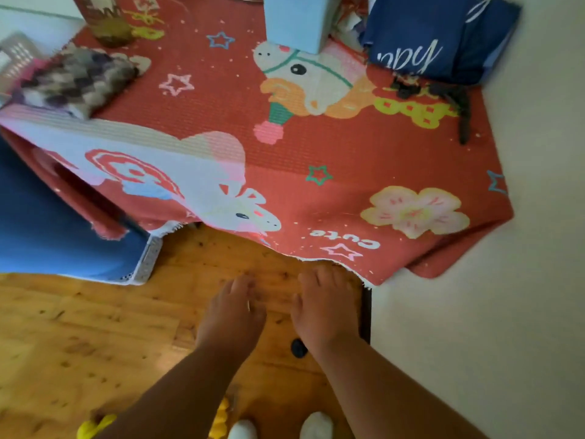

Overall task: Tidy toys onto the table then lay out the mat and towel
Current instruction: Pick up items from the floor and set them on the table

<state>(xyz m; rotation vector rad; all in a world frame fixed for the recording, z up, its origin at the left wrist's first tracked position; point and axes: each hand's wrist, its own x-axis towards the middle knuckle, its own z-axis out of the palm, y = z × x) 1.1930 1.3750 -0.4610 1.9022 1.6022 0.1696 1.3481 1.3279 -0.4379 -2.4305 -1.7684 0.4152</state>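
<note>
Red mat point(316, 147) drapes toward the person, both hands point(231, 315) spread flat by its near hem.

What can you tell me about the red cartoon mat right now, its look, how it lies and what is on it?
The red mat looks woven, printed with stars, a flower, cartoon animals and the word "cute". It lies spread, its near edge ragged and white, its left part folded over showing a pale side. A light blue box, a navy bag and a grey checked cloth rest on it. The left hand and right hand reach, fingers extended, to its near edge; contact is unclear.
</note>
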